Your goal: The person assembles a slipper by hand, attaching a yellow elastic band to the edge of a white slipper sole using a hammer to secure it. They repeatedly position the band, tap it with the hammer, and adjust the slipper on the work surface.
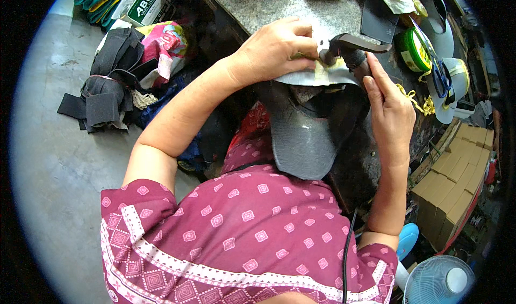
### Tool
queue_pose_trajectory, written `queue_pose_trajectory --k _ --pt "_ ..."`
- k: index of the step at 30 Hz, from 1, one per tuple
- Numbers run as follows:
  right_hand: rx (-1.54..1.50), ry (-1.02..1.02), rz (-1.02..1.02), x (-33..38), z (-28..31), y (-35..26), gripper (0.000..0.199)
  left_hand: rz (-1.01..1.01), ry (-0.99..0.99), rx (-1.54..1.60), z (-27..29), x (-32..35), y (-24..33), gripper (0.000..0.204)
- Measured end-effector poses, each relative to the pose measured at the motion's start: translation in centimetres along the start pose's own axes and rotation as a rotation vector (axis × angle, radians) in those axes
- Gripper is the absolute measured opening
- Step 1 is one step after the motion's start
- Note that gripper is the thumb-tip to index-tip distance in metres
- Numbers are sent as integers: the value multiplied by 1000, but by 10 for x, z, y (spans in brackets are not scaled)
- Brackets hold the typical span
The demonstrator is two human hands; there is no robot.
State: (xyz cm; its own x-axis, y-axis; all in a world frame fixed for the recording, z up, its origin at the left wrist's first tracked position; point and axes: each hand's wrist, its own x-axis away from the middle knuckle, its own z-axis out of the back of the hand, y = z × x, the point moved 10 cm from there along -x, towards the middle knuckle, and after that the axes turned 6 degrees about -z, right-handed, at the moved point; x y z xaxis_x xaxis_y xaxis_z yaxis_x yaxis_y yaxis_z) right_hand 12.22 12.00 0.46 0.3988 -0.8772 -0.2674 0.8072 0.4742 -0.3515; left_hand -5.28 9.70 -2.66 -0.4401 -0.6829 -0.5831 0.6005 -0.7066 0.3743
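Blouse [247, 234]: maroon, dotted with small pink diamonds; pink-and-white geometric bands across the back and sleeve hems.
Leather piece [306, 137]: plain grey, with a pale yellowish patch near its upper edge.
Tool [355, 46]: dark brown handle, blackish head.
Desk [269, 3]: speckled grey stone.
Tin [413, 50]: bright green with a yellow rim.
Scissors [442, 76]: blue handles.
Cord [416, 100]: yellow.
Fabric heap [110, 78]: black and dark grey strips.
Bag [164, 49]: pink, with white and yellow blotches.
Floor [54, 159]: flat pale grey.
Boxes [457, 175]: tan cardboard.
Fan [438, 280]: light blue grille, white hub.
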Motion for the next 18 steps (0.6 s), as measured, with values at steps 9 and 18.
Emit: queue_pose_trajectory --k 9,18 --pt "30 -43 -66 0 -4 5 37 -23 -265 -67 -15 -27 -32 19" --pt "1 -27 -40 -2 -2 5 37 332 -378 -709 27 6 -58 27"
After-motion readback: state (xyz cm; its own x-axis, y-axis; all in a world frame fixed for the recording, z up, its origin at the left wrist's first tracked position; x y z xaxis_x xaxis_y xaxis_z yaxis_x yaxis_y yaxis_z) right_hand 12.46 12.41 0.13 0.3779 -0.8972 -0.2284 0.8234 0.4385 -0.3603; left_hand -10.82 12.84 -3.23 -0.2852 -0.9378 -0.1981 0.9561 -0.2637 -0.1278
